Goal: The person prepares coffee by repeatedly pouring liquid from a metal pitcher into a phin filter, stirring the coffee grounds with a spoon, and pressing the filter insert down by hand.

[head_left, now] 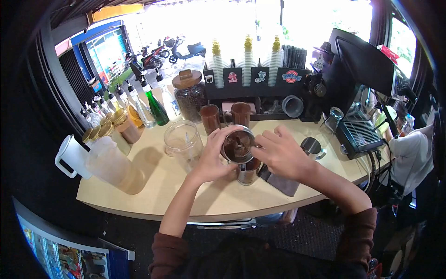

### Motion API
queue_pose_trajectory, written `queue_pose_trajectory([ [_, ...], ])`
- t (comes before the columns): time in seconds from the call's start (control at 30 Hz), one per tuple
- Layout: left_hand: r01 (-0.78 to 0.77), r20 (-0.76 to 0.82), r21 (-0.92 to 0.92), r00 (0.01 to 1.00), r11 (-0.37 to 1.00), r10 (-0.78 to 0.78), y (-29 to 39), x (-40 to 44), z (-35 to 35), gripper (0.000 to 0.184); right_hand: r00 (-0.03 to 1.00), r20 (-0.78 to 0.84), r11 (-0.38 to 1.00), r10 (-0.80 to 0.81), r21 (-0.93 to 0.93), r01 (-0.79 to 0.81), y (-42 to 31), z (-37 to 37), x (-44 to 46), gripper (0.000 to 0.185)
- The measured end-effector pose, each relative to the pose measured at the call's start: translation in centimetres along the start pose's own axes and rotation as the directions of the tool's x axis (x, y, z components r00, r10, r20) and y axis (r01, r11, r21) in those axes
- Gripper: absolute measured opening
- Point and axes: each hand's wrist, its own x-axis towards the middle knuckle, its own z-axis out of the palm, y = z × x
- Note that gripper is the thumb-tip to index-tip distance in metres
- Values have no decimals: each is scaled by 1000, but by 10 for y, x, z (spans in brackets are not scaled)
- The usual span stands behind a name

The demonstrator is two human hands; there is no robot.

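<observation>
My left hand is wrapped around a metal pitcher, its mouth tipped toward me with dark brown residue or liquid inside. At the pitcher's right rim, my right hand is closed with bent fingers; what it grips there is hidden. Directly beneath stands a glass mug with dark brown contents, partly covered by the pitcher. Behind my hands are two more glasses of brown drink, one on the left and a handled one. A large clear glass jar stands left of my left hand.
Left on the counter are plastic pitchers, lidded jars and several pump bottles. A dark cloth and metal cup lie right. Behind stand a bean jar and cup rack. Another person is far right.
</observation>
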Motion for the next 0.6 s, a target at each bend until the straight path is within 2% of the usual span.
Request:
queue_pose_trajectory([
  [0.1,-4,47,-40,999,999,6,-2,1,0,84,999,-31,997,13,-74,-15,0,-1,3,14],
  [0.2,-51,82,-13,995,999,52,3,4,-3,82,1000,-4,1000,0,-27,0,1,0,5,13],
  [0.3,-71,77,2,994,997,71,-3,2,-2,81,997,62,996,-43,-81,48,7,-5,6,11],
  [0.4,-46,85,-17,995,999,47,-2,2,-2,82,998,-23,986,-63,-154,58,15,-8,9,10],
  [0.47,-43,99,-15,994,999,44,-1,3,-2,82,982,98,972,-164,-151,178,11,-9,12,9],
  [0.6,-2,99,4,995,1000,1,5,2,-1,85,984,76,971,-160,-165,171,17,-18,18,9],
])
